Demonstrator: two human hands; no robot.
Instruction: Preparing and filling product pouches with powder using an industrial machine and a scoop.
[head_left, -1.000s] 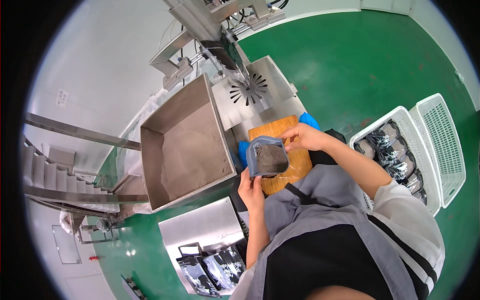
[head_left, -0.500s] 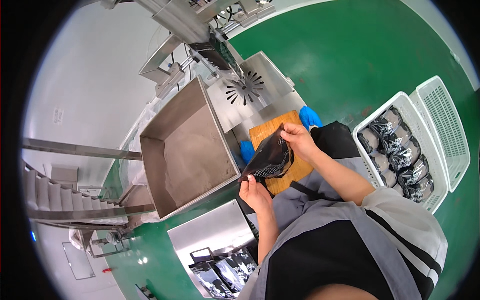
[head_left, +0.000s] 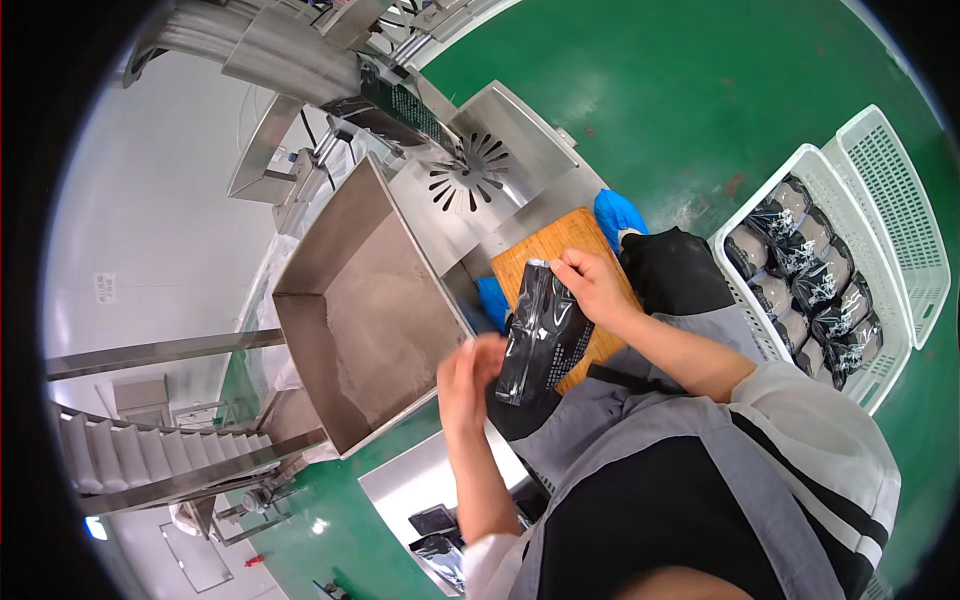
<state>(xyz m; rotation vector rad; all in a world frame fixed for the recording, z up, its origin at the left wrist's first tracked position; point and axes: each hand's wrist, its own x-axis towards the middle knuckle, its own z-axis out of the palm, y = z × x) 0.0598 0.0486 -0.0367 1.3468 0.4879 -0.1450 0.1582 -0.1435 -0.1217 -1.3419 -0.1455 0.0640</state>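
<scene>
My right hand (head_left: 592,287) pinches the upper end of a black plastic bag (head_left: 545,335) with white print, which looks flat and glossy. The bag hangs in front of a wooden board (head_left: 540,255) between my knees. At the bag's left side is my left hand (head_left: 464,380), somewhat blurred, its fingers loosely apart and holding nothing visible. Whether its fingertips brush the bag's edge, I cannot tell. Another black bag (head_left: 398,108) is at the metal spout of the machine (head_left: 300,62), above a slotted round plate (head_left: 470,172).
Left of me stands a deep steel bin (head_left: 455,290) with grey-brown powdery material. A steel tray (head_left: 395,490) at lower left holds flat black bags (head_left: 440,555). White crates (head_left: 810,165) on the right hold several filled bags (head_left: 815,270). Green floor (head_left: 640,100) lies beyond.
My left hand has let go of the bag's lower left end and moved left. The bag, stretched between both hands before, now hangs from my right hand with its printed face turned.
</scene>
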